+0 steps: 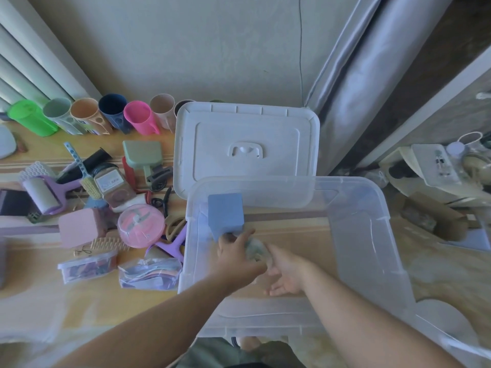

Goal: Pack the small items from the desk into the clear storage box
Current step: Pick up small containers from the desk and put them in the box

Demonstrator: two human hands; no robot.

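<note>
Clear rectangular plastic storage box is sitting open on the desk. Blue cube-shaped container is resting inside it, left hand gripping its lower edge (probably light, rigid). Right hand is hanging spread, empty.

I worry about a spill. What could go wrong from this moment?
1. The blue block inside the clear box looks tilted with only the left hand at its bottom, so it may tip.
2. The lid leans behind the box and could slide.
</note>
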